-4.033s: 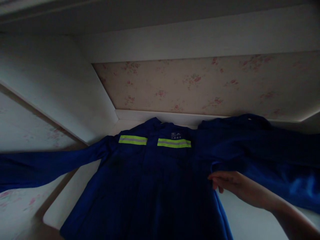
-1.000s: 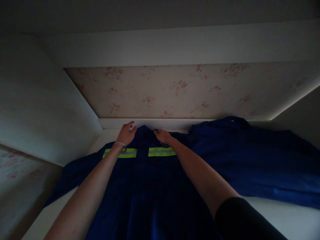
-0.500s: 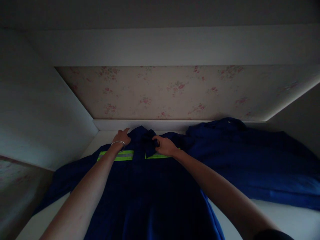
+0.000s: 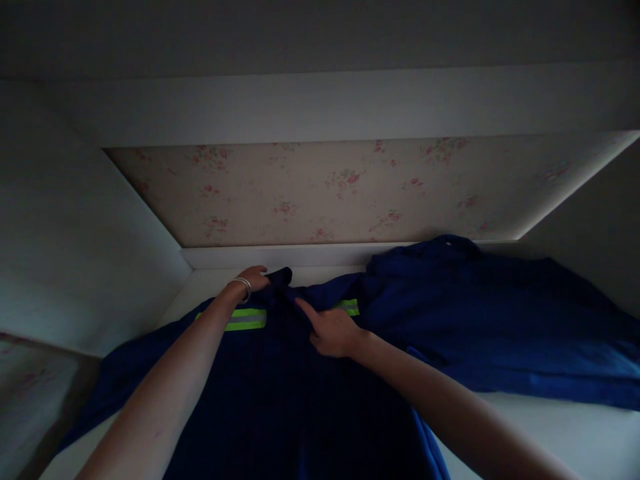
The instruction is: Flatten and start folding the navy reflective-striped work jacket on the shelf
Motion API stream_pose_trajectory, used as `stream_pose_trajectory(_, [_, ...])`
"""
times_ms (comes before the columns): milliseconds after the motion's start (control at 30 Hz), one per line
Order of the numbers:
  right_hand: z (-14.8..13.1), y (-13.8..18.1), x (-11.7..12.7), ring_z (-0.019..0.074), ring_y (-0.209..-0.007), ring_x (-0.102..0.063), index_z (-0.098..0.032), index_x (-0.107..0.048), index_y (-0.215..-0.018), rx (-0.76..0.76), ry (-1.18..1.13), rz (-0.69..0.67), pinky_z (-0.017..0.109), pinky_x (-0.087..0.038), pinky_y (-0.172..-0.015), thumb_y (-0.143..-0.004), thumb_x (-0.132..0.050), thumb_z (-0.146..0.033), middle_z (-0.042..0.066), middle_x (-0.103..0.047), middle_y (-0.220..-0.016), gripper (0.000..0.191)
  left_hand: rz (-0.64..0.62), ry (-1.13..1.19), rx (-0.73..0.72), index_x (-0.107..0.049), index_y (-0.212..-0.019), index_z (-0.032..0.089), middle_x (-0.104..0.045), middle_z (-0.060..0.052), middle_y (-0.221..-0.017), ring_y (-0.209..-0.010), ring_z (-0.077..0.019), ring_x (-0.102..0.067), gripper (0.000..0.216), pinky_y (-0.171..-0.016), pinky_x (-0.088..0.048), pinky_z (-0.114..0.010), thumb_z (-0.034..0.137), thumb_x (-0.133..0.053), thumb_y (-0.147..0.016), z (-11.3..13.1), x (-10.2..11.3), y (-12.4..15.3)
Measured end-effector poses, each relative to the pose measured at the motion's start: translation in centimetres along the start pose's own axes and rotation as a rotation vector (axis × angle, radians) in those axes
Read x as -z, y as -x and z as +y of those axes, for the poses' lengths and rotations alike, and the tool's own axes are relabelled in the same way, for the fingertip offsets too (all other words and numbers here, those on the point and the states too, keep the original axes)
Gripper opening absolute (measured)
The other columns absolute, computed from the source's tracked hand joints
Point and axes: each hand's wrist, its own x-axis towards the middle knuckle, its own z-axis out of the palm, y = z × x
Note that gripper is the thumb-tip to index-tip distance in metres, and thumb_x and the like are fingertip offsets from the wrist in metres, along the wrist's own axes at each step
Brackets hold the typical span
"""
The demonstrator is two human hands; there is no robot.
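Head view, dim light: white shelf surface (image 4: 575, 433) inside a recess, floral-papered back wall (image 4: 350, 193) behind it, white side panel (image 4: 75, 233) on the left. Blue work jacket (image 4: 280, 400) lies spread flat on the shelf, collar end toward the back wall, one sleeve running off to the lower left. Second blue garment (image 4: 500, 320) lies bunched to its right, overlapping the jacket's right shoulder and reaching to the right edge of the frame. Two yellow-green reflective strips with a grey centre band cross the jacket's chest: left strip (image 4: 235, 319) fully visible under the left forearm, right strip (image 4: 350, 307) mostly covered by folded cloth, only its end shows. Both bare forearms reach in from the bottom of the frame. Left hand (image 4: 255, 278) is at the collar (image 4: 281, 277), just in front of the back ledge, fingers closed on the collar cloth and lifting a small peak of it; exact grip is hard to make out in the dark. Right hand (image 4: 330, 331) sits lower, on the jacket front between the two strips, index finger extended toward the collar, other fingers curled, palm resting on the fabric; cannot tell whether it pinches cloth underneath. Hands are near each other but not touching. Thin silver bangle (image 4: 244, 285) on the left wrist, just above the left strip.
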Motion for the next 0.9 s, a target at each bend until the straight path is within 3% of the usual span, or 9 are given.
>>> stream_pose_trajectory(67, [0.5,-0.5,0.1,0.0357,-0.093,-0.070,-0.013,-0.012,-0.159,-0.196,-0.059,0.029,0.046,-0.050,-0.082,-0.084,-0.051,-0.028,0.019,-0.072,-0.102,0.086,-0.028,0.002,-0.019,-0.062,-0.119,0.017,-0.067,-0.009,-0.118,-0.104,-0.0216,-0.065,0.035,-0.093,-0.054,-0.043,0.039,-0.063,-0.091,-1.4,-0.1,1.4])
stream_pose_trajectory(200, [1.4,-2.1,0.4,0.0315,-0.102,-0.067,-0.020,-0.056,-0.137,-0.325,-0.157,0.056,0.044,-0.050,-0.087,-0.093,-0.039,-0.027,0.015,-0.069,-0.113,0.047,0.017,-0.051,-0.016,-0.065,-0.116,0.018,-0.066,-0.009,-0.122,-0.113,-0.0226,-0.062,0.033,-0.101,-0.049,-0.045,0.039,-0.063,-0.091,-2.9,0.2,3.7])
stream_pose_trajectory(267, [1.5,-2.8,0.3,0.0289,-0.107,-0.065,-0.021,-0.064,-0.123,-0.361,-0.220,0.091,0.041,-0.049,-0.090,-0.095,-0.040,-0.033,0.012,-0.066,-0.121,0.038,0.033,-0.088,0.004,-0.067,-0.109,0.018,-0.068,-0.010,-0.118,-0.113,-0.0225,-0.062,0.033,-0.102,-0.047,-0.045,0.045,-0.060,-0.092,-2.7,0.2,4.0])
stream_pose_trajectory(367, [1.3,-3.7,0.0,0.0287,-0.106,-0.064,-0.018,-0.066,-0.111,-0.414,-0.305,0.152,0.039,-0.049,-0.090,-0.094,-0.050,-0.049,0.012,-0.066,-0.117,0.039,-0.029,-0.093,0.045,-0.070,-0.092,0.016,-0.072,-0.009,-0.096,-0.097,-0.0221,-0.067,0.045,-0.093,-0.052,-0.043,0.058,-0.055,-0.090,-1.6,-0.6,3.8])
stream_pose_trajectory(433, [1.1,-4.1,-0.1,0.0288,-0.104,-0.064,-0.017,-0.067,-0.104,-0.432,-0.357,0.189,0.039,-0.048,-0.091,-0.094,-0.053,-0.047,0.012,-0.067,-0.111,0.035,-0.057,-0.071,0.078,-0.070,-0.089,0.015,-0.072,-0.008,-0.090,-0.092,-0.0225,-0.069,0.049,-0.090,-0.053,-0.043,0.063,-0.057,-0.087,-0.8,-1.4,3.6])
stream_pose_trajectory(533, [0.9,-4.5,-0.1,0.0275,-0.106,-0.062,-0.019,-0.068,-0.096,-0.434,-0.463,0.259,0.040,-0.044,-0.096,-0.095,-0.052,-0.032,0.011,-0.066,-0.111,0.021,-0.013,-0.013,0.117,-0.067,-0.105,0.015,-0.070,-0.010,-0.107,-0.104,-0.0241,-0.065,0.045,-0.097,-0.050,-0.048,0.056,-0.062,-0.087,0.0,-2.5,3.4])
stream_pose_trajectory(633, [1.3,-5.0,0.3,0.0250,-0.110,-0.059,-0.020,-0.068,-0.089,-0.450,-0.645,0.357,0.038,-0.040,-0.101,-0.095,-0.051,-0.030,0.009,-0.064,-0.113,0.021,0.024,0.095,0.145,-0.063,-0.113,0.015,-0.064,-0.011,-0.120,-0.115,-0.0259,-0.059,0.038,-0.103,-0.046,-0.052,0.043,-0.066,-0.088,-0.1,-3.0,3.5])
stream_pose_trajectory(767, [2.1,-5.3,1.1,0.0222,-0.101,-0.060,-0.021,-0.065,-0.096,-0.536,-1.031,0.464,0.036,-0.049,-0.090,-0.096,-0.046,-0.038,0.007,-0.066,-0.103,0.026,0.051,0.405,0.194,-0.065,-0.109,0.016,-0.063,-0.010,-0.121,-0.115,-0.0246,-0.059,0.028,-0.100,-0.049,-0.047,0.036,-0.066,-0.089,-1.1,-2.1,3.6])
stream_pose_trajectory(900, [2.6,-4.6,1.9,0.0182,-0.089,-0.063,-0.025,-0.058,-0.112,-0.575,-1.457,0.467,0.034,-0.055,-0.075,-0.095,-0.044,-0.039,0.004,-0.067,-0.105,0.026,0.087,0.917,0.238,-0.063,-0.109,0.016,-0.065,-0.008,-0.112,-0.099,-0.0204,-0.064,0.028,-0.087,-0.055,-0.040,0.038,-0.063,-0.091,-2.1,-0.2,4.5])
